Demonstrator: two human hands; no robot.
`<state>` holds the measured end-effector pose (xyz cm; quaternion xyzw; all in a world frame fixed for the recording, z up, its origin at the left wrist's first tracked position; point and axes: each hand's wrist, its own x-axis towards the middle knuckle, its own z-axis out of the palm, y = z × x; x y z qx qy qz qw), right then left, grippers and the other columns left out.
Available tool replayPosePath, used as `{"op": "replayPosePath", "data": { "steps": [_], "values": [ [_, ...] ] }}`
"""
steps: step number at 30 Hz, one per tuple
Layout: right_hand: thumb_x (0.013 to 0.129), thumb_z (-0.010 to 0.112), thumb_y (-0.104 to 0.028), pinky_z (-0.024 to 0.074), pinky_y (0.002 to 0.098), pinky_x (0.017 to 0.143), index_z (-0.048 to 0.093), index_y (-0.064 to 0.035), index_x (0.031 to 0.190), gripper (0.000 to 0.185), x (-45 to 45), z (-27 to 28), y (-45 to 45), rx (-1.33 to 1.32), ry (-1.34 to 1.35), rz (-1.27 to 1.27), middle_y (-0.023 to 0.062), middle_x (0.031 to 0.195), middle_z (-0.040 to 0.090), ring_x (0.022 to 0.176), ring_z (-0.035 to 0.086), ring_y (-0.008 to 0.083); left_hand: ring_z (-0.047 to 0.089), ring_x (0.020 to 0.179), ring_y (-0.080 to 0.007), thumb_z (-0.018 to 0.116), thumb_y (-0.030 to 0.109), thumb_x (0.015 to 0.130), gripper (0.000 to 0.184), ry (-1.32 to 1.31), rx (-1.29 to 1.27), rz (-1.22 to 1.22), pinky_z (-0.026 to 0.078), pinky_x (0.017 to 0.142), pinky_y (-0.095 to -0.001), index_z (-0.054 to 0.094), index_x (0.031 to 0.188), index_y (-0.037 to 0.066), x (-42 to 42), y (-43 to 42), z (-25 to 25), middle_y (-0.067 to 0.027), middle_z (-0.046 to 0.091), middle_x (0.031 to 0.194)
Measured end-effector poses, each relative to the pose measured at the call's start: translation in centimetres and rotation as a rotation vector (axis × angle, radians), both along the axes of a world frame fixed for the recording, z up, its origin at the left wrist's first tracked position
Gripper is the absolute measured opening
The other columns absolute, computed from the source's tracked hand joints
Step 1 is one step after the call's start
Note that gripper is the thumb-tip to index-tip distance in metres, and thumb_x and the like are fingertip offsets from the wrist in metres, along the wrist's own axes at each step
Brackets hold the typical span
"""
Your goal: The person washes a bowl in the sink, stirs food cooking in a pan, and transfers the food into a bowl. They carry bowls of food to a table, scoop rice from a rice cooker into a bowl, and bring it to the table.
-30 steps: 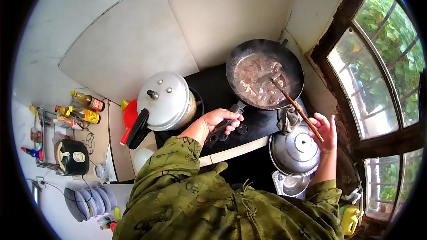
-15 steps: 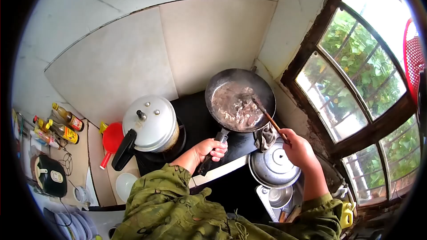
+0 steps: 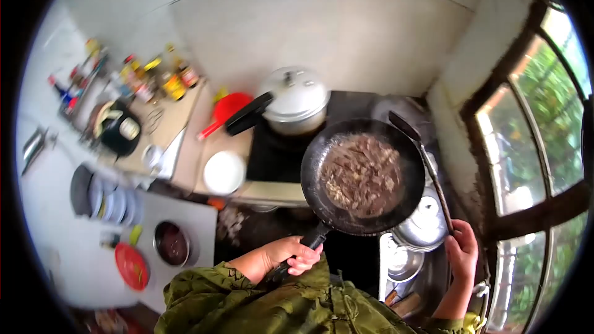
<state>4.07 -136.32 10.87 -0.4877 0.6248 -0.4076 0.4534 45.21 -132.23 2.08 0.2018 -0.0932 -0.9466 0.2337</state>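
Note:
My left hand (image 3: 296, 255) is wrapped round the handle of a dark frying pan (image 3: 314, 207), which is lifted off the stove and held in front of me. Browned pieces of what looks like sliced meat (image 3: 362, 176) lie in the pan with some liquid. My right hand (image 3: 463, 250) grips the long handle of a dark spatula (image 3: 438, 188). The spatula's head is up at the pan's far right rim, out of the food; whether it touches the rim I cannot tell.
A silver pressure cooker (image 3: 297, 100) stands on the black stove (image 3: 263, 154). Left of it are a red ladle (image 3: 232, 108) and a white bowl (image 3: 224, 172). A lidded pot (image 3: 424, 226) sits below the pan's right side. Further left are a metal bowl (image 3: 172, 244) and a red plate (image 3: 131, 267).
The pan has come up off the stove and towards me. The spatula has left the food and moved to the pan's right rim. My view has swung left.

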Motion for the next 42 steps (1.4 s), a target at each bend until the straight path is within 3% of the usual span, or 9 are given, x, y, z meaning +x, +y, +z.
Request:
{"op": "replayPosePath", "data": {
  "steps": [5,10,15,18,25,28,30,33,42],
  "values": [
    [0.083,0.068,-0.004,0.0333,0.0180,0.052,0.058,-0.0023,0.114,0.033,1.4,-3.1,0.6,0.107,-0.213,0.364,-0.0053,0.072,0.054,0.059,0.045,0.0023,0.035,0.042,-0.0028,0.059,0.015,0.089,0.015,-0.063,0.090,0.216,0.032,0.039,-0.0217,0.045,0.091,0.011,3.6,12.9,1.8,0.0062,0.038,0.060],
    [0.085,0.062,0.002,0.0378,0.0199,0.054,0.057,-0.0005,0.116,0.032,10.4,-5.5,-1.5,0.264,-0.311,0.749,-0.0020,0.076,0.056,0.063,0.049,0.0054,0.034,0.041,-0.0048,0.060,0.011,0.089,0.015,-0.292,0.201,0.482,0.028,0.038,-0.0224,0.046,0.094,0.008,5.7,21.1,3.0,0.0035,0.040,0.059],
    [0.088,0.061,0.000,0.0362,0.0196,0.053,0.057,-0.0040,0.122,0.034,20.0,-6.1,-3.5,0.341,-0.304,0.860,-0.0038,0.070,0.054,0.061,0.047,0.0048,0.036,0.044,-0.0070,0.061,0.012,0.090,0.013,-0.306,0.207,0.714,0.029,0.040,-0.0256,0.051,0.099,0.008,8.8,24.6,1.9,0.0020,0.040,0.061],
    [0.088,0.057,0.002,0.0374,0.0191,0.057,0.054,-0.0058,0.129,0.042,24.2,-7.3,-4.2,0.188,-0.194,0.933,-0.0047,0.070,0.052,0.062,0.046,0.0045,0.035,0.044,-0.0072,0.060,0.012,0.090,0.013,-0.259,0.171,0.794,0.031,0.041,-0.0272,0.051,0.100,0.009,11.1,24.7,1.3,0.0011,0.042,0.064],
    [0.089,0.053,0.005,0.0376,0.0201,0.060,0.050,-0.0065,0.133,0.046,30.9,-9.6,-3.9,0.208,-0.252,0.961,-0.0036,0.080,0.054,0.065,0.044,0.0052,0.037,0.046,-0.0082,0.058,0.009,0.089,0.012,-0.297,0.236,0.905,0.036,0.044,-0.0289,0.050,0.098,0.008,14.3,23.0,2.2,0.0004,0.041,0.064],
    [0.089,0.056,0.000,0.0452,0.0222,0.074,0.054,-0.0042,0.130,0.041,32.4,-10.7,-3.8,0.071,-0.197,0.947,-0.0001,0.095,0.060,0.080,0.052,0.0067,0.037,0.046,-0.0084,0.058,0.009,0.089,0.012,-0.332,0.267,0.942,0.036,0.044,-0.0295,0.050,0.098,0.008,14.4,21.8,2.6,0.0007,0.040,0.064],
    [0.088,0.060,-0.006,0.0475,0.0266,0.070,0.057,-0.0106,0.128,0.040,32.6,-10.5,-4.6,0.050,0.037,0.989,0.0050,0.087,0.065,0.072,0.056,0.0114,0.037,0.046,-0.0085,0.058,0.010,0.089,0.012,-0.361,0.289,0.965,0.036,0.044,-0.0297,0.051,0.098,0.008,13.9,21.2,2.6,0.0008,0.039,0.064],
    [0.087,0.062,-0.014,0.0478,0.0311,0.063,0.058,-0.0151,0.128,0.042,32.7,-10.4,-5.9,-0.012,0.141,1.051,0.0116,0.077,0.062,0.062,0.057,0.0209,0.036,0.045,-0.0087,0.057,0.009,0.088,0.012,-0.349,0.313,1.039,0.036,0.044,-0.0297,0.051,0.098,0.008,13.2,20.2,2.5,0.0005,0.039,0.064],
    [0.087,0.061,-0.016,0.0486,0.0346,0.060,0.057,-0.0170,0.130,0.043,32.0,-11.2,-10.7,-0.083,0.236,1.225,0.0134,0.076,0.064,0.063,0.061,0.0256,0.035,0.045,-0.0093,0.053,0.007,0.090,0.011,-0.256,0.369,1.238,0.035,0.045,-0.0298,0.054,0.102,0.006,10.1,17.3,2.1,-0.0010,0.039,0.065]
  ]
}}
